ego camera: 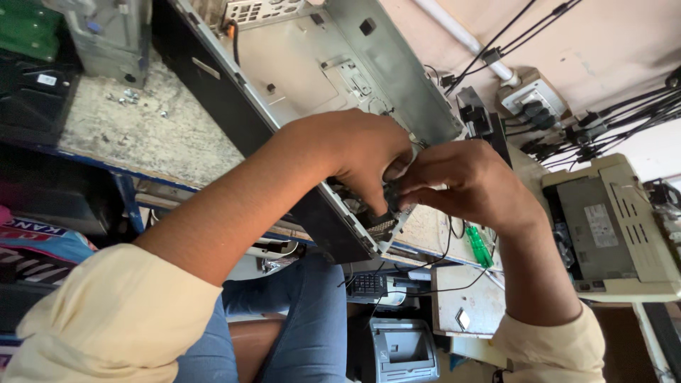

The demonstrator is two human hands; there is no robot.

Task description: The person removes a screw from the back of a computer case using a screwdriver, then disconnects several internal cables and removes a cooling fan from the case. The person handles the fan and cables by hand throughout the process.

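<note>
Evidently the work in hand is at the lower corner of the open grey desktop computer case (312, 64), which lies tilted across the tabletop (149, 135) from the upper middle of the frame down to its centre. Both hands meet there, over a small dark part (383, 225) with a perforated face at the case's bottom edge. The left hand (362, 152) curls down over the case's rim, fingers bent and closed onto that corner; what exactly the fingertips pinch is hidden by the hand itself. The right hand (468, 181) comes in from the right of the frame, fingers drawn together and pressing at the same spot, touching the left hand. By my reading, the step is freeing or seating that part, and the next move calls for a steady hold on the case with fine fingertip work. A green circuit board (479, 247) lies just right of it, and a beige printer (613, 230) sits at the right edge.
</note>
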